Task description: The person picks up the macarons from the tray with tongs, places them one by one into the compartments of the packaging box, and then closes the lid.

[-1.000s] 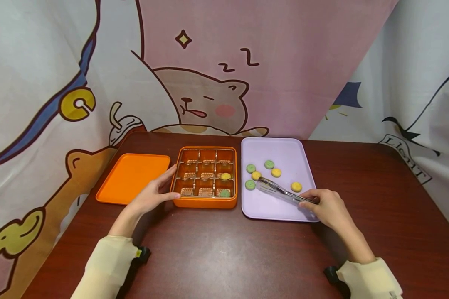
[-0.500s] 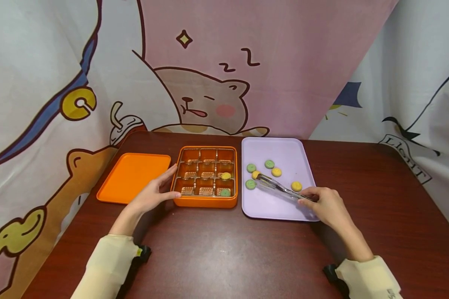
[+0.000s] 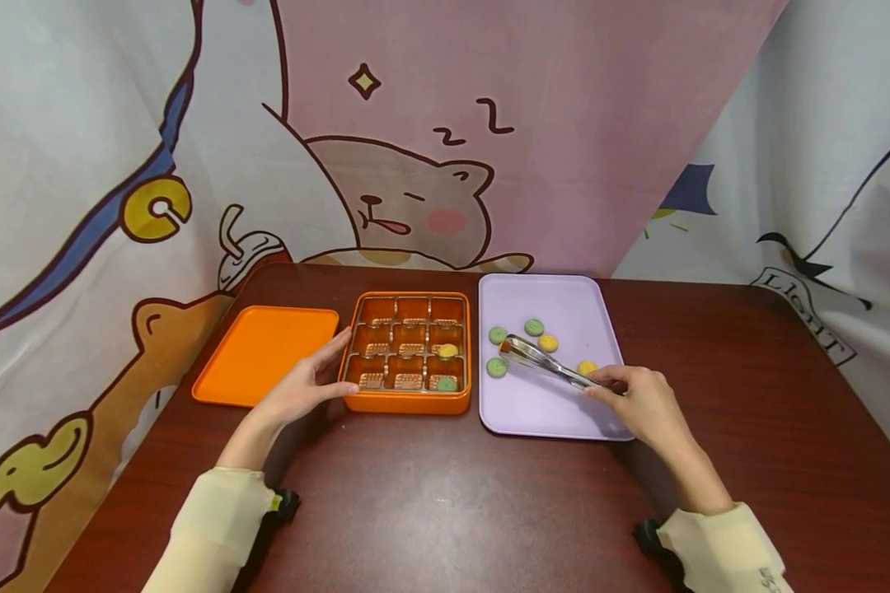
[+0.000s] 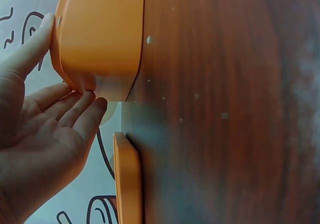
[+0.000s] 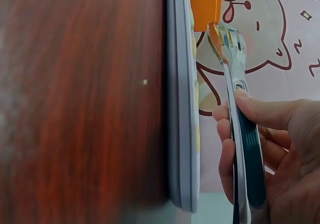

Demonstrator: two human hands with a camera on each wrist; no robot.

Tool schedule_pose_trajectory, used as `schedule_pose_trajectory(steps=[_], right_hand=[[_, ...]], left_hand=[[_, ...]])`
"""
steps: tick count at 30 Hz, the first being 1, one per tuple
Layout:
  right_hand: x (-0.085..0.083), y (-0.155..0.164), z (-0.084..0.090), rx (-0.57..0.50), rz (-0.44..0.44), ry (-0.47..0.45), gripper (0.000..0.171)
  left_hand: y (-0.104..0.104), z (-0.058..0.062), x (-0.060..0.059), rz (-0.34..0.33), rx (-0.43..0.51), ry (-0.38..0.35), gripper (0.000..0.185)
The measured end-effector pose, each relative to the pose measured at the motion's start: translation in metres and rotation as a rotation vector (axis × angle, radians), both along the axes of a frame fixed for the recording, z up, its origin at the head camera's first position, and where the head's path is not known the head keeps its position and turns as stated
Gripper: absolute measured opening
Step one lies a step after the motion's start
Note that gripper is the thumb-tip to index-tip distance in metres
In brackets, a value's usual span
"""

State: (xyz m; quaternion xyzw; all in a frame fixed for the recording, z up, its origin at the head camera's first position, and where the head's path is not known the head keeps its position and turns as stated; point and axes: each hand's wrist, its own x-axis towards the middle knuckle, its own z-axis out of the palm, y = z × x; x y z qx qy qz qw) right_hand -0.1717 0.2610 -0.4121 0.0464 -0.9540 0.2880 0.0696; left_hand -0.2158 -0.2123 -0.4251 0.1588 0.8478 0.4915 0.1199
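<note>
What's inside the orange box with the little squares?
The orange box holds a yellow cookie and a green cookie in its right column. Other squares show only gold liners.

Right hand (image 5: pixel 280 149) around metal tongs (image 5: pixel 240 114), beside the lilac tray's (image 5: pixel 181 109) edge.

Part of the yellow cookie (image 3: pixel 586 367) near the right edge of the purple tray (image 3: pixel 556 416) is covered by the tongs (image 3: pixel 545 363). Whether anything is pinched at the tong tips cannot be told in the head view. In the right wrist view, the handle end of the tongs is cut off by the bottom edge. The patterns in the compartments of the orange box (image 3: pixel 406 402) are too small to be made out. In the left wrist view, the box interior is hidden, and the orange lid (image 4: pixel 128 184) is cut off at the bottom.
</note>
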Motion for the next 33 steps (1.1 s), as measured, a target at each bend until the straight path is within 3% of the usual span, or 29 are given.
schedule_pose_trajectory(steps=[33], right_hand=[[-0.021,-0.028,0.01,-0.072,0.031,0.041,0.019]], left_hand=[[-0.001,0.0,-0.001,-0.025,0.001,0.006,0.086]])
